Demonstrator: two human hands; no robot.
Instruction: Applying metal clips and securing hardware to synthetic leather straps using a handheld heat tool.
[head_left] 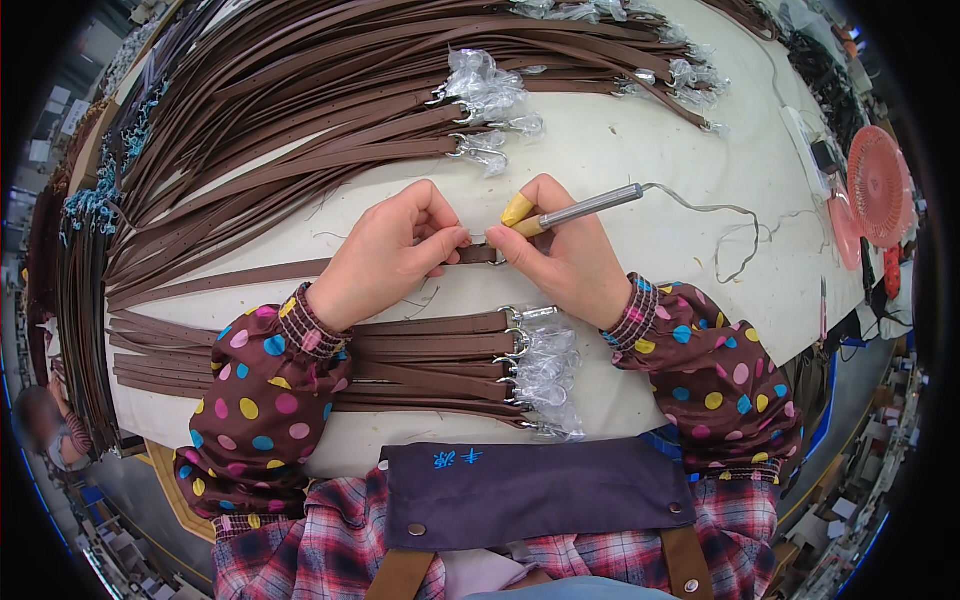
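A brown leather strap (250, 277) runs from the left to a metal fitting near the middle of the table. My left hand (385, 250) is closed on it near that fitted end, thumb and fingers pinched together. Close beside it, my right hand (570, 255) grips a corded pen-shaped tool (597, 205) like a soldering iron, with a silver-grey handle slanting up to the right. A yellow cover (516, 210) sits on a right fingertip. Something thin and pale lies between the two hands' fingertips, too small to name. The tool's tip is hidden.
Nearer me lies a row of brown straps (430, 348), their metal clasps in clear plastic wrap (545, 365). A large pile of similar straps (300, 85) covers the far left. The tool's cord (755, 235) trails right. A pink fan (880, 185) stands at the right edge.
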